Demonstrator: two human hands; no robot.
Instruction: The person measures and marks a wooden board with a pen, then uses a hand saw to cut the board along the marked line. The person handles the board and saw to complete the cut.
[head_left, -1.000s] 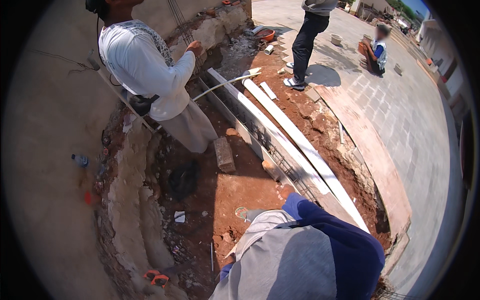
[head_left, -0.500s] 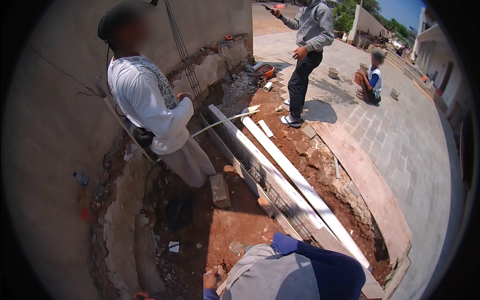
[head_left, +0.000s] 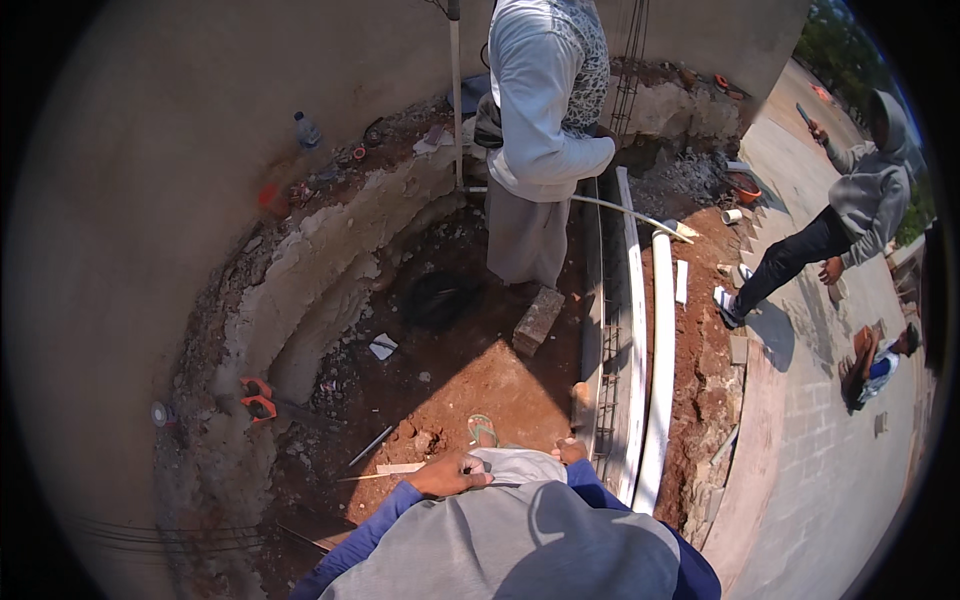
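Observation:
My left hand (head_left: 448, 475) is closed with curled fingers at the left of my lap, over the light trousers (head_left: 520, 466). A small dark spot shows at its fingertips, too small to name. Just right of the trousers, my right hand (head_left: 570, 451) is closed too; whatever it may hold is hidden. Beside that hand runs a long formwork trough (head_left: 590, 370) with a steel rebar cage (head_left: 609, 385) inside. My foot in a green sandal (head_left: 481, 430) stands on the reddish soil ahead of my lap.
A co-worker in a white top (head_left: 545, 110) stands ahead by the wall. A block (head_left: 538, 320) lies near their feet. A white pipe (head_left: 660, 370) runs along the trough. Orange-and-black objects (head_left: 257, 398) rest on the broken ledge at left. Two more people are on the paving at right.
The view has swung left, so the trough and people sit farther right. My left hand has come up from low beside my leg to my lap. The far standing person still holds up a phone.

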